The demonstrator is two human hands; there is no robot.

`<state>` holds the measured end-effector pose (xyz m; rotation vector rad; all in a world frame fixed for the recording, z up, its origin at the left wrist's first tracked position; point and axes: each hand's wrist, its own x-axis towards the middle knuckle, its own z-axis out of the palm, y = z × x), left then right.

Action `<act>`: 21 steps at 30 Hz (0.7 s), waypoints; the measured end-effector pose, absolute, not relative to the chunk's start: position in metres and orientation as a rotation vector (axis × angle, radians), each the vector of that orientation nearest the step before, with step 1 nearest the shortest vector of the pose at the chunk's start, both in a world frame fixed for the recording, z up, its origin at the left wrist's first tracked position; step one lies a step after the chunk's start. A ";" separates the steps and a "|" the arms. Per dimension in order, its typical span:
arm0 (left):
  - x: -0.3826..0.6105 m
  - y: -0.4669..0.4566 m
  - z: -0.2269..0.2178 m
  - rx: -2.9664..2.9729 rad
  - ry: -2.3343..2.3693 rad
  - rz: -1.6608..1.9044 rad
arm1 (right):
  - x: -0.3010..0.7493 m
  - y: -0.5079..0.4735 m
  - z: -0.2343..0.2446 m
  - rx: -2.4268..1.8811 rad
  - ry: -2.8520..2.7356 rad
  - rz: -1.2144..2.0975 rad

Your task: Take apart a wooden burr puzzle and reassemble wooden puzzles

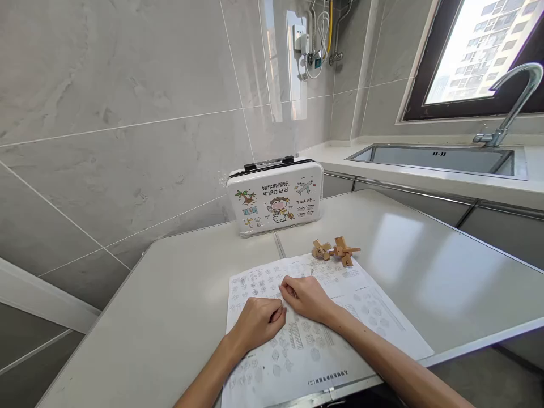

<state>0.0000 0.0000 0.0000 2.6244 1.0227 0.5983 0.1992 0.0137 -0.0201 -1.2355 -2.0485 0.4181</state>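
Observation:
My left hand (260,323) rests on a printed paper sheet (327,360), its fingers curled into a loose fist. My right hand (306,296) lies on the same sheet, a little farther forward and to the right, also closed. Nothing shows in either hand, and the two are close together. The sheet carries small diagrams and text that faces away from me. At its far right corner sit two interlocking wooden puzzles, a smaller one (322,250) on the left and a larger one (345,251) with sticks jutting out.
A white cartoon-printed case (276,198) stands upright at the back of the folding table (178,306), against the tiled wall (161,158). To the right are a counter with a sink (437,158) and a faucet (516,105) under a window. The table's front edge is near my forearms.

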 end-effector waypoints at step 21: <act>0.001 0.000 0.002 2.620 0.994 0.571 | 0.243 0.049 -0.020 -0.748 -0.299 1.285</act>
